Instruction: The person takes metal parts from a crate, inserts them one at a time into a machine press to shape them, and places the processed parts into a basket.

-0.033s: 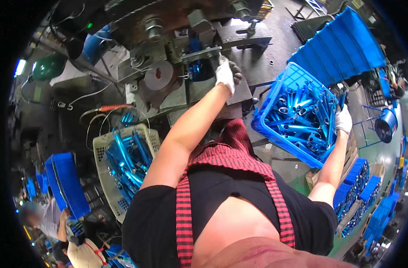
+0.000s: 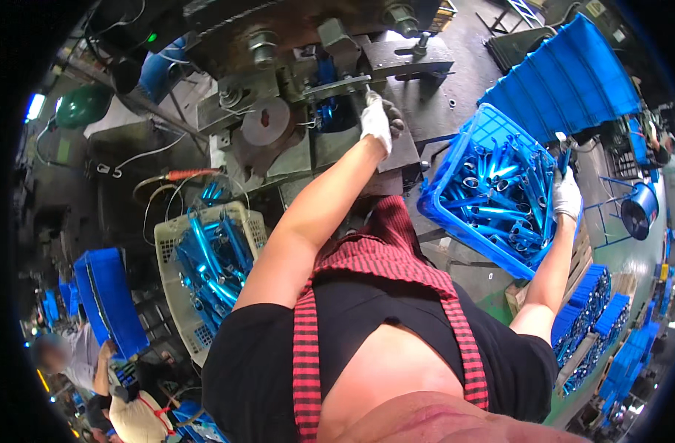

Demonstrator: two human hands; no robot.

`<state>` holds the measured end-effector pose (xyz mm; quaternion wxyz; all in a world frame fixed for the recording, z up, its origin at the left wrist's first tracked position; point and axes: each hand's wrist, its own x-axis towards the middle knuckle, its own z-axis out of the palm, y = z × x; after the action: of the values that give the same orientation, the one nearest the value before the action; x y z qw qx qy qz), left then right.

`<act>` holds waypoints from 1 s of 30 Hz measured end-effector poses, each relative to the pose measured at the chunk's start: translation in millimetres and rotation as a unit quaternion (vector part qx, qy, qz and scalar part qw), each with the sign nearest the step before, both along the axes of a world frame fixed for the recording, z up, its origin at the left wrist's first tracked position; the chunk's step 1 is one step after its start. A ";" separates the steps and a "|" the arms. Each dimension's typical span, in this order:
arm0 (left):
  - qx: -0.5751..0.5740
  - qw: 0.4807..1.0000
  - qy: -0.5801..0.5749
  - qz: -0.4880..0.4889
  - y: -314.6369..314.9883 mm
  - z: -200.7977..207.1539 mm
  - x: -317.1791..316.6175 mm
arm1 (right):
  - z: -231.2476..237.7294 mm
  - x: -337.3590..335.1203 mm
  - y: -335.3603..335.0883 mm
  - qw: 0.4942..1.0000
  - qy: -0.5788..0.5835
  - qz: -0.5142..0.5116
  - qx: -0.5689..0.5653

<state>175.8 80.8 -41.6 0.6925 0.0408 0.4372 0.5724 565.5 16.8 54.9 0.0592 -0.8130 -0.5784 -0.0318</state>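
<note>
My left hand (image 2: 380,127), in a white glove with grey fingertips, is closed beside a flat metal bar (image 2: 337,88) on the machine; what its fingers hold is too small to make out. A shiny blue part (image 2: 324,111) sits in the machine under that bar. My right hand (image 2: 566,196), also gloved, is at the far right rim of a blue plastic basket (image 2: 442,214). Its fingers are closed on a blue metal tube (image 2: 565,158) pointing up. Many similar blue tubes (image 2: 492,193) lie jumbled in the basket.
A cream basket (image 2: 168,251) of blue tubes stands at my left. Heavy bolts (image 2: 263,49) and a round steel disc (image 2: 266,122) are on the machine. A large blue bin (image 2: 566,77) lies beyond the blue basket. Another person (image 2: 79,362) is at the lower left.
</note>
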 end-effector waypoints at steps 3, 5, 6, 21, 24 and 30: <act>-0.003 0.999 -0.002 0.036 2.2 -3.3 -1.6 | -5.2 -56.1 10.1 0.986 0.074 0.146 0.037; -0.006 0.999 0.004 0.036 4.1 -3.6 -3.0 | -12.5 -99.7 14.7 0.967 0.136 0.200 0.079; -0.014 0.999 -0.003 0.040 4.2 -3.6 -6.7 | -11.2 -129.0 16.6 0.965 0.188 0.175 0.046; -0.049 0.786 0.598 0.151 8.7 -98.9 -95.0 | -62.3 -335.6 64.9 0.849 0.339 0.389 0.110; -0.080 0.823 0.562 -0.010 29.6 -70.7 -93.7 | -61.1 -344.5 75.3 0.853 0.323 0.385 0.144; 0.060 0.962 0.248 0.096 -86.0 14.3 -66.5 | -51.3 -369.2 91.7 0.858 0.330 0.373 0.123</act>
<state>109.4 -5.2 -27.2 0.5003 0.1803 0.5622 0.6334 196.3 108.5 3.5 0.3540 -0.4848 -0.7763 0.1921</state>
